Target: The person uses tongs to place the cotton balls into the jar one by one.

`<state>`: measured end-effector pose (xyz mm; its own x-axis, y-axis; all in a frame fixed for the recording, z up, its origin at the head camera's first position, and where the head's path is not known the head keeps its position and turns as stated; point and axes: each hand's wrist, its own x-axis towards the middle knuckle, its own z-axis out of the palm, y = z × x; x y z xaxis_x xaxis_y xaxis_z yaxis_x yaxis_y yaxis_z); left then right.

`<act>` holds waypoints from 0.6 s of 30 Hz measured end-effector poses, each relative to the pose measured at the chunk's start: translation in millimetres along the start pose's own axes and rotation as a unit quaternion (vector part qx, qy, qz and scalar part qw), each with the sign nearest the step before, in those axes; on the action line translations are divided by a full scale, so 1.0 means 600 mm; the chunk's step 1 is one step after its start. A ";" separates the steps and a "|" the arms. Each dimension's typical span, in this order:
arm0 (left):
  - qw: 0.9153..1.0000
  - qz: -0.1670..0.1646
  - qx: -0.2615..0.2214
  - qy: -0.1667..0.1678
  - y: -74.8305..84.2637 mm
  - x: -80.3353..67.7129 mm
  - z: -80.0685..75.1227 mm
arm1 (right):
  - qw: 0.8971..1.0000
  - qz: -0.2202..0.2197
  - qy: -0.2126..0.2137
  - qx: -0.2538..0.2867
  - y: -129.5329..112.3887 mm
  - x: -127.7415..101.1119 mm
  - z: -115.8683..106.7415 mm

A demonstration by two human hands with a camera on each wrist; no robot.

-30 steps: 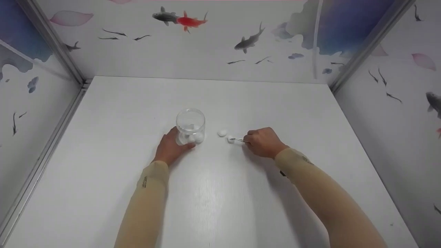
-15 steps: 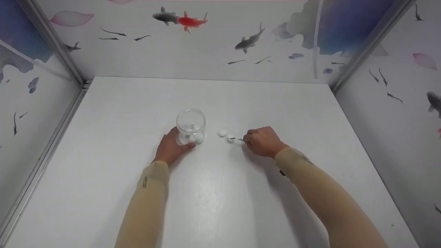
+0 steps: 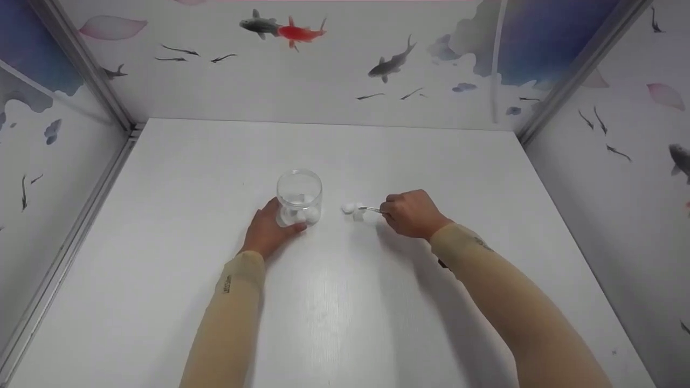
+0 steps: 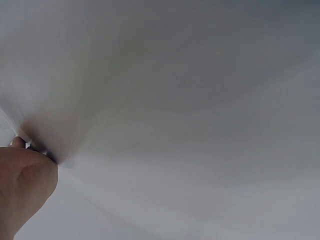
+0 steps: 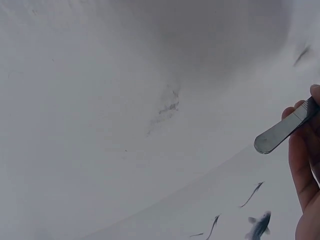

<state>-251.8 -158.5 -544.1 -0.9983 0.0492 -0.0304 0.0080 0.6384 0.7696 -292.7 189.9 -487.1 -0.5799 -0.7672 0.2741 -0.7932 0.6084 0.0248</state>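
Note:
My left hand (image 3: 268, 229) holds a clear round jar (image 3: 299, 186) by its lower side, thumb in front and fingers at its left. Through its wall, several white cotton balls (image 3: 311, 215) show at the bottom. My right hand (image 3: 414, 214) pinches metal tweezers (image 3: 372, 209), whose tips point left at a white cotton ball (image 3: 359, 206). A shadow lies below that ball on the table. Another cotton ball (image 3: 347, 208) lies just left of it. In the right wrist view, the rounded back end of the tweezers (image 5: 275, 137) sticks out from my fingers (image 5: 300, 165).
The white table (image 3: 323, 323) is enclosed by a back wall (image 3: 323, 91) and side walls printed with fish and petals. Metal posts (image 3: 110, 102) stand at the corners. Both forearms wear beige sleeves (image 3: 223, 323).
My right hand has moved slightly up and away with the tweezers, and the cotton ball at their tips has moved with them. The left hand and jar stay in place.

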 end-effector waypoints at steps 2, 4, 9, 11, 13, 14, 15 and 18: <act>1.000 0.003 0.002 -0.002 -0.001 0.001 0.000 | 1.000 -0.003 -0.003 -0.005 0.001 0.002 -0.004; 1.000 0.005 0.004 -0.004 -0.001 0.003 0.000 | 1.000 -0.003 -0.005 -0.008 0.002 0.004 -0.008; 1.000 0.006 0.007 -0.001 -0.002 0.004 -0.001 | 1.000 0.005 -0.001 -0.019 0.005 0.015 -0.023; 1.000 0.004 0.008 0.000 -0.002 0.004 -0.001 | 1.000 0.004 0.001 -0.025 0.004 0.024 -0.031; 1.000 0.003 0.007 0.000 -0.003 0.003 0.000 | 1.000 -0.001 0.002 -0.030 0.001 0.035 -0.039; 1.000 0.001 0.006 -0.001 -0.003 0.003 0.001 | 0.999 -0.004 0.003 -0.035 -0.001 0.040 -0.043; 1.000 -0.002 0.005 -0.001 -0.003 0.003 0.001 | 0.999 -0.007 0.003 -0.040 -0.003 0.046 -0.047; 1.000 -0.007 0.004 -0.005 -0.002 0.002 0.002 | 0.998 -0.015 0.006 -0.053 -0.009 0.061 -0.059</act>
<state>-252.7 -158.5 -546.0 -0.9977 0.0472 -0.0481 -0.0063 0.6454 0.7638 -303.2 165.9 -443.2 -0.5529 -0.7835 0.2835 -0.7860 0.6034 0.1348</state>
